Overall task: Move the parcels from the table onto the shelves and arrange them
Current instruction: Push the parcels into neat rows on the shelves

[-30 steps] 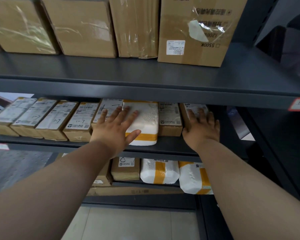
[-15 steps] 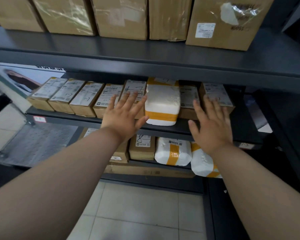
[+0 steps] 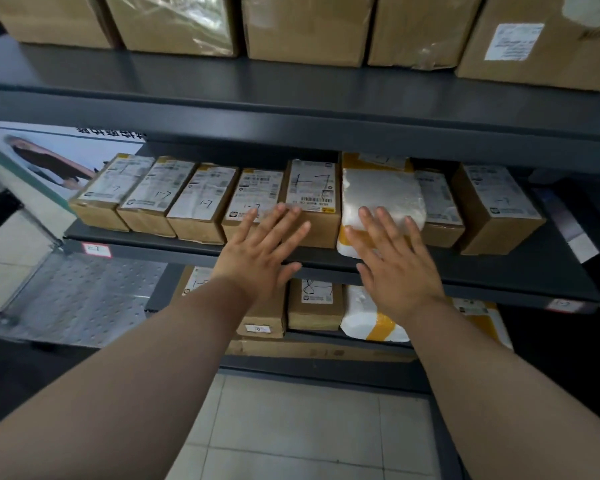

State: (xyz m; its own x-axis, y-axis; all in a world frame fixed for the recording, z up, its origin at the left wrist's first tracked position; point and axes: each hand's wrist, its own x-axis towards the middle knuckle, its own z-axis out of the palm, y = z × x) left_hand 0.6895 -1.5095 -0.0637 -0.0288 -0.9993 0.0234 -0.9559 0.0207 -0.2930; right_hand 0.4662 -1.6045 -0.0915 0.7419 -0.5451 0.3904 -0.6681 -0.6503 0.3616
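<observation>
On the middle shelf (image 3: 534, 268) a row of labelled cartons (image 3: 160, 195) is seen standing side by side at the left. The left hand (image 3: 262, 251) is held flat before the last of these and the taller carton (image 3: 312, 192) beside it, fingers straight and spread, nothing gripped; whether the tips press the cardboard cannot be told. Just right of that carton lies the white padded parcel (image 3: 381, 192) (banded with yellow tape), its front slightly forward of the row. The right hand (image 3: 395, 268) is laid over its front edge, fingers likewise straight and apart. The end cartons (image 3: 496, 206) stand further right, the nearer one close against the parcel.

The step is judged to be squaring up the row. It is best done with flat palms: the padded parcel should be pushed straight back until its front lines up with the cartons, while the taller carton is steadied so that it is not skewed. The push should be kept low and even, since soft wrapping may buckle rather than slide.
</observation>
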